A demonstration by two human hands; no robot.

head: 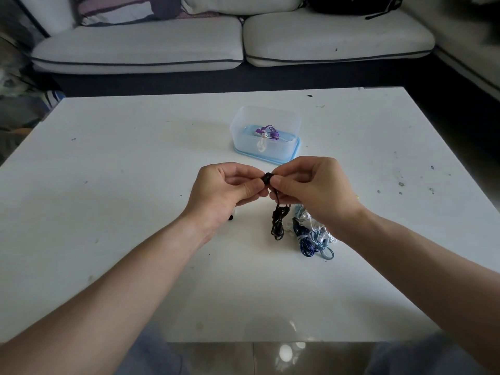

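Black earphones (277,217): bundled cord dangling, earbud pinched between both hands.

I hold the black earphones (277,221) above the table (130,190). The small round earbud (267,177) is pinched between the fingertips of my left hand (224,194) and my right hand (308,185). Below it, the thin black cord (278,228) hangs in a loose, tangled bundle, and I cannot tell whether its lower end touches the table.

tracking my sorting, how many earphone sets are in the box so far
2. A purple set lies in the middle of the clear box; a white set sits nearer, by its front wall. Others may be hidden.
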